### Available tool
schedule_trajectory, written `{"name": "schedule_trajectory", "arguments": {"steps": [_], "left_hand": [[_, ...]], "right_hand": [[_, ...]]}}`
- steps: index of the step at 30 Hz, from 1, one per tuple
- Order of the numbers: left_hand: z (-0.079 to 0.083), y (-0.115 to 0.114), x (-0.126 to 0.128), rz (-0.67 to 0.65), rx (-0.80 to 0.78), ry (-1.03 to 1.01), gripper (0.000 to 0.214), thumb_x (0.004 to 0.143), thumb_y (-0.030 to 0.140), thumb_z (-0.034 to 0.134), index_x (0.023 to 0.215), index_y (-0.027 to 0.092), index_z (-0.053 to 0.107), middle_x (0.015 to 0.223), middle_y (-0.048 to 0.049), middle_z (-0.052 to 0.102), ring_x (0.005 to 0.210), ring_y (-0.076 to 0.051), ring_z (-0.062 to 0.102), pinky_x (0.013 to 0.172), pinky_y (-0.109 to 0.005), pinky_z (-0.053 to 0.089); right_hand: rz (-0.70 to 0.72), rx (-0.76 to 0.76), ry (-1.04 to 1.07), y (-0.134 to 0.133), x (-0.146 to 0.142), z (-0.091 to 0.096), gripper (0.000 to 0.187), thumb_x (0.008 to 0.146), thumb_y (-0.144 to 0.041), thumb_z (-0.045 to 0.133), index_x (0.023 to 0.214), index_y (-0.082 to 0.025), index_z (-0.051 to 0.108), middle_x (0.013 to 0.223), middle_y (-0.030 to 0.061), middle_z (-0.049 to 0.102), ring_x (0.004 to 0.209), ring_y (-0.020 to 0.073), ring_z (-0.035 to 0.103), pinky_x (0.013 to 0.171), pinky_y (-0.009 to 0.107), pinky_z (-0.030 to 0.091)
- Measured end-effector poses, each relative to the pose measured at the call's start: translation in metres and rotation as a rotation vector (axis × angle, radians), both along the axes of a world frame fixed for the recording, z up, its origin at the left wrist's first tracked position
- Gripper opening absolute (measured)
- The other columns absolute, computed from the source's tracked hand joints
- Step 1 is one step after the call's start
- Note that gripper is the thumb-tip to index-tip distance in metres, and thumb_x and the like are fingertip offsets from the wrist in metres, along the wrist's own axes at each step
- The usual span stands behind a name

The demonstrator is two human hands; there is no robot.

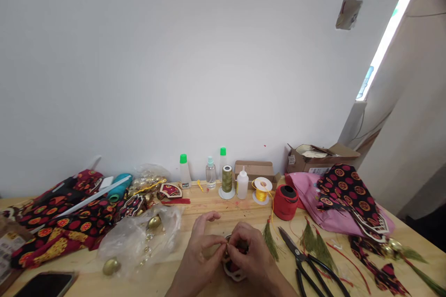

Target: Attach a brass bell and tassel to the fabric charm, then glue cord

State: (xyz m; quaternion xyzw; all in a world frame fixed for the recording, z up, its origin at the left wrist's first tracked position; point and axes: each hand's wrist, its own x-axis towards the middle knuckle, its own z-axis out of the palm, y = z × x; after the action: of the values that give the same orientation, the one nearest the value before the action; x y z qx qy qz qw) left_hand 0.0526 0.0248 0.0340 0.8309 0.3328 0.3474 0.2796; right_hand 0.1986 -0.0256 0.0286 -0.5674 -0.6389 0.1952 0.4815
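My left hand (202,253) pinches thumb and forefinger together at the front middle of the table, its other fingers raised. Against those fingertips, my right hand (252,253) is closed in a pinch too. Something tiny, perhaps gold, shows where the fingertips meet; I cannot make out what it is. Right below the hands lies a dark red fabric piece with a white scalloped edge (239,276), mostly covered by my fingers. To the right are a green tassel (271,241) and black-handled scissors (299,255), lying with their blades slightly apart.
A plastic bag (163,236) with gold bells and beads lies left, beside patterned cloth (87,216) and a phone (45,284). Along the wall stand bottles (242,183), an olive thread spool (227,180), a yellow cord spool (262,191) and a red thread cone (285,204). Cardboard box (313,162) back right.
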Motion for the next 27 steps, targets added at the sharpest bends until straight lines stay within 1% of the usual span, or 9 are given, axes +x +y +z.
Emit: {"name": "schedule_trajectory", "arguments": {"steps": [3, 6, 9, 12, 15, 18, 22, 27], "left_hand": [[0.003, 0.001, 0.0, 0.031, -0.065, 0.002, 0.016, 0.073, 0.024, 0.052, 0.068, 0.023, 0.067, 0.114, -0.0053, 0.046, 0.112, -0.024, 0.037, 0.094, -0.04, 0.033], [0.003, 0.002, -0.001, 0.044, -0.082, -0.007, 0.016, 0.073, 0.026, 0.052, 0.066, 0.023, 0.067, 0.113, -0.0052, 0.047, 0.111, -0.023, 0.039, 0.094, -0.04, 0.034], [-0.001, 0.002, -0.002, 0.043, -0.031, -0.009, 0.016, 0.074, 0.026, 0.052, 0.068, 0.024, 0.067, 0.113, -0.0052, 0.047, 0.11, -0.023, 0.04, 0.093, -0.039, 0.036], [-0.003, 0.002, -0.002, 0.041, 0.047, -0.006, 0.017, 0.075, 0.026, 0.051, 0.069, 0.024, 0.066, 0.111, -0.0061, 0.046, 0.108, -0.022, 0.041, 0.091, -0.037, 0.037], [0.0, 0.001, -0.002, 0.016, 0.104, 0.03, 0.021, 0.078, 0.027, 0.047, 0.069, 0.023, 0.066, 0.108, -0.0068, 0.047, 0.105, -0.022, 0.042, 0.089, -0.036, 0.038], [0.005, -0.001, -0.003, -0.011, 0.144, 0.071, 0.024, 0.08, 0.026, 0.044, 0.068, 0.022, 0.065, 0.102, -0.0069, 0.049, 0.101, -0.022, 0.044, 0.086, -0.035, 0.039], [0.008, -0.001, -0.004, 0.004, 0.161, 0.059, 0.025, 0.08, 0.027, 0.044, 0.066, 0.021, 0.064, 0.097, -0.0069, 0.05, 0.098, -0.022, 0.044, 0.085, -0.035, 0.039], [0.008, 0.0, -0.004, 0.021, 0.171, 0.059, 0.022, 0.078, 0.026, 0.047, 0.064, 0.022, 0.064, 0.096, -0.0057, 0.051, 0.097, -0.021, 0.045, 0.084, -0.033, 0.039]], "right_hand": [[0.019, -0.08, 0.155, -0.001, 0.0, 0.004, 0.01, 0.066, -0.016, 0.055, 0.057, -0.015, 0.058, 0.058, -0.001, 0.051, 0.054, 0.0086, 0.045, 0.048, 0.019, 0.034], [0.08, -0.172, 0.351, -0.001, 0.0, 0.007, 0.015, 0.066, -0.026, 0.059, 0.057, -0.015, 0.059, 0.057, -0.0013, 0.052, 0.049, 0.0072, 0.043, 0.045, 0.019, 0.034], [0.145, -0.261, 0.568, 0.001, -0.001, 0.005, 0.022, 0.063, -0.035, 0.063, 0.057, -0.014, 0.059, 0.055, -0.0018, 0.052, 0.046, 0.0068, 0.044, 0.042, 0.018, 0.034], [0.184, -0.302, 0.706, 0.002, -0.002, 0.001, 0.025, 0.057, -0.037, 0.068, 0.057, -0.013, 0.06, 0.053, -0.0018, 0.053, 0.044, 0.0063, 0.044, 0.04, 0.017, 0.034], [0.177, -0.338, 0.774, 0.003, -0.004, -0.002, 0.026, 0.054, -0.036, 0.07, 0.054, -0.012, 0.06, 0.05, -0.002, 0.053, 0.042, 0.0054, 0.043, 0.039, 0.017, 0.032], [0.17, -0.39, 0.824, 0.004, -0.005, -0.004, 0.03, 0.052, -0.04, 0.07, 0.053, -0.012, 0.058, 0.046, -0.0032, 0.051, 0.036, 0.0042, 0.04, 0.036, 0.016, 0.03], [0.189, -0.392, 0.8, 0.003, -0.005, -0.006, 0.033, 0.055, -0.044, 0.068, 0.056, -0.012, 0.058, 0.046, -0.0036, 0.05, 0.034, 0.0032, 0.038, 0.035, 0.016, 0.029], [0.214, -0.396, 0.78, 0.003, -0.004, -0.007, 0.033, 0.055, -0.044, 0.068, 0.059, -0.013, 0.06, 0.049, -0.0034, 0.05, 0.036, 0.0034, 0.039, 0.037, 0.017, 0.032]]}}
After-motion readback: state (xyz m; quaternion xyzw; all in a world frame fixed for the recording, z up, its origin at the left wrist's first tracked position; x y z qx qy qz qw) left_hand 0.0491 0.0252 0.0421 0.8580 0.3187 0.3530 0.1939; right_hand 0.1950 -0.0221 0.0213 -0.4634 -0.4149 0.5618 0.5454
